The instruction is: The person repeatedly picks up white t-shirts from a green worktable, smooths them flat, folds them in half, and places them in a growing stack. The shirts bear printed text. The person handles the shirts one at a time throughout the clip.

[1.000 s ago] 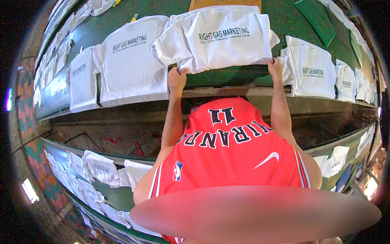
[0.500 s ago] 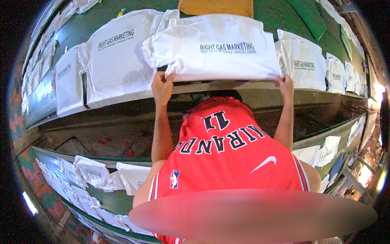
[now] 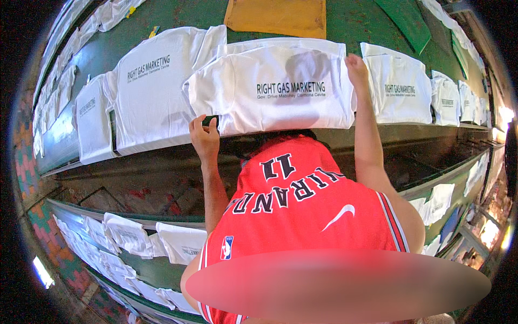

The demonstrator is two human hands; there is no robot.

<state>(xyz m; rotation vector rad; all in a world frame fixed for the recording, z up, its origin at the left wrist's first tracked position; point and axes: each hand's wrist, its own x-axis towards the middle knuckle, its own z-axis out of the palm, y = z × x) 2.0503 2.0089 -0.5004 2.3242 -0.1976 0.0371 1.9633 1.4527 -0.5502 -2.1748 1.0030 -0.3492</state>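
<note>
A white T-shirt (image 3: 291, 110) with dark print lies spread in front of me, its near part hanging over the edge of a long green table (image 3: 345, 19). At its near left, by the sleeve, my left hand (image 3: 204, 137) is open with thumb and fingers apart over the table edge. Farther up on the other side, my right hand (image 3: 358, 71) has its fingers bent and closed at the shirt's right side edge. A soft shadow falls across the upper right of the shirt.
More printed white shirts lie along the table, one larger shirt (image 3: 148, 92) to the left and another shirt (image 3: 398, 86) to the right. An orange-brown board (image 3: 275, 17) lies at the far side. Behind me runs a second table with shirts (image 3: 127, 232).
The shirt's near edge has come down over the table edge. My left hand has let go and moved down and left; my right hand has moved up along the side.
</note>
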